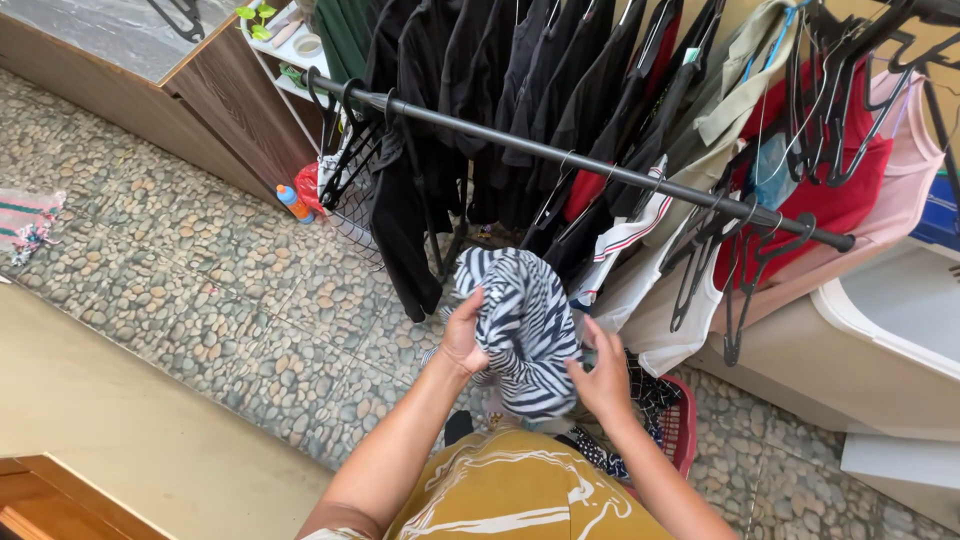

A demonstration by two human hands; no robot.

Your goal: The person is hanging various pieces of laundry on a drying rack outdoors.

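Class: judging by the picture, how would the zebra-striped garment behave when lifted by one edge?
The zebra-striped garment is probably floppy: it bunches and folds between the left hand and right hand. It is likely light, since fingers alone support it.

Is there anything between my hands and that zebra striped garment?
No. Both the left hand and the right hand already grip the zebra-striped garment directly, holding it in front of the clothes rail.
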